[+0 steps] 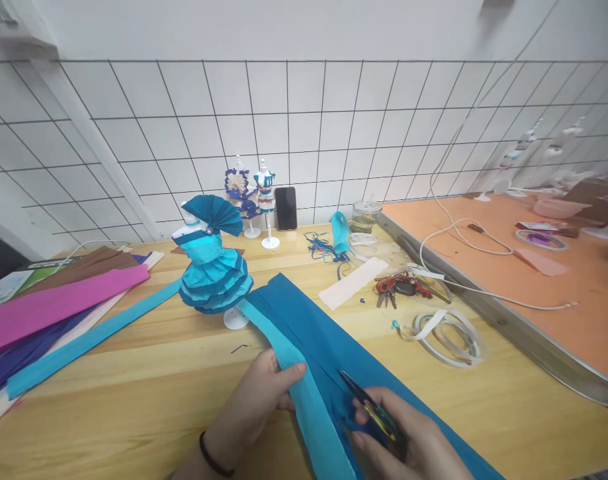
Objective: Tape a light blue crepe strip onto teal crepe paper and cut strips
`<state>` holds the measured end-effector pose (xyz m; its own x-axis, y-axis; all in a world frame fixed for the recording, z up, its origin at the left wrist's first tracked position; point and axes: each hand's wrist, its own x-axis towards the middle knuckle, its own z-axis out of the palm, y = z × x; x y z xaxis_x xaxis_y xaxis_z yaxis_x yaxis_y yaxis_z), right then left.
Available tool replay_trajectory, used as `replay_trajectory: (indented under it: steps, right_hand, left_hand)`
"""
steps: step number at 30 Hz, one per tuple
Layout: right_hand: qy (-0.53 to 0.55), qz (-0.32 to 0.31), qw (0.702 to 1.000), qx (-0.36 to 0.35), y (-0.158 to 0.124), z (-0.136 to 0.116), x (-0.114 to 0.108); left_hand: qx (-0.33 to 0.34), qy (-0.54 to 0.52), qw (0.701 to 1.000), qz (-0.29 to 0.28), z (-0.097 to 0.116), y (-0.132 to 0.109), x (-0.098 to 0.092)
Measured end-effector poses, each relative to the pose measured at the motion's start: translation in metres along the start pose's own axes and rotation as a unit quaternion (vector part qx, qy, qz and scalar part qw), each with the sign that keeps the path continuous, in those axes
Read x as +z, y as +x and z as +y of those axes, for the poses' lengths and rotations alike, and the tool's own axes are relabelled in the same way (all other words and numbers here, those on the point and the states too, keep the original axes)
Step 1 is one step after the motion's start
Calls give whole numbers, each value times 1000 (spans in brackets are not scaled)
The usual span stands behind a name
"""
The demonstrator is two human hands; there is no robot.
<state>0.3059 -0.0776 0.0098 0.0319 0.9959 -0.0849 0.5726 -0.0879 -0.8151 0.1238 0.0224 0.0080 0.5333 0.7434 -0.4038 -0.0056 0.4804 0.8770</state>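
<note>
My left hand [257,400] pinches the edge of a light blue crepe paper strip [314,407] that lies over a darker blue crepe paper sheet [309,320] on the wooden table [134,373]. My right hand [409,440] grips a pair of scissors [369,407], blades pointing up-left into the blue paper near the left hand. Behind the sheet stands a small mannequin in a layered blue paper dress [211,270] with a fan-shaped piece on top.
Pink, brown and purple paper rolls [49,300] lie at the left. Two small dressed mannequins [251,200], a phone [286,208], a glass jar [365,217], keys [401,287], white tape coils [449,333] and a white cable [454,233] sit behind. An orange table [559,280] adjoins on the right.
</note>
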Motion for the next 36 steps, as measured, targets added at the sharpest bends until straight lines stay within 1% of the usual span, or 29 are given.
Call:
replay_trajectory:
  steps: [3, 5, 11, 16, 19, 22, 24, 29, 32, 34, 36]
  right_hand:
    - [-30, -20, 999, -4, 7, -11, 8]
    - [-41, -32, 999, -7, 11, -13, 9]
    - [-26, -11, 1000, -12, 21, 1, 4]
    - [-34, -10, 999, -2, 24, 4, 5]
    - [-31, -7, 999, 0, 24, 3, 3]
    - [-37, -5, 999, 7, 26, 6, 1]
    - [-33, 3, 999, 11, 28, 9, 1]
    - [10, 17, 1000, 6, 35, 9, -3]
    - [72, 39, 997, 6, 29, 1, -11]
    - [111, 44, 993, 20, 17, -4, -17]
    - [115, 54, 991, 38, 0, -7, -20]
  left_hand:
    - [-2, 4, 1000, -10, 0, -1, 0]
    - [-3, 2, 1000, -14, 0, -1, 0]
    - [-3, -13, 1000, -22, -3, 0, -3]
    - [-13, -10, 998, -57, -5, 0, -2]
    - [-21, -8, 996, -89, -6, 0, 0]
    - [-6, -25, 993, -119, -6, 0, 5]
    - [0, -34, 992, -120, -5, -1, 8]
    - [1, -40, 995, -92, 0, -3, 12]
    - [-1, -36, 996, -87, 0, -3, 11]
    - [-1, -28, 996, -82, -2, -2, 10]
    - [6, -25, 996, -81, -4, -2, 8]
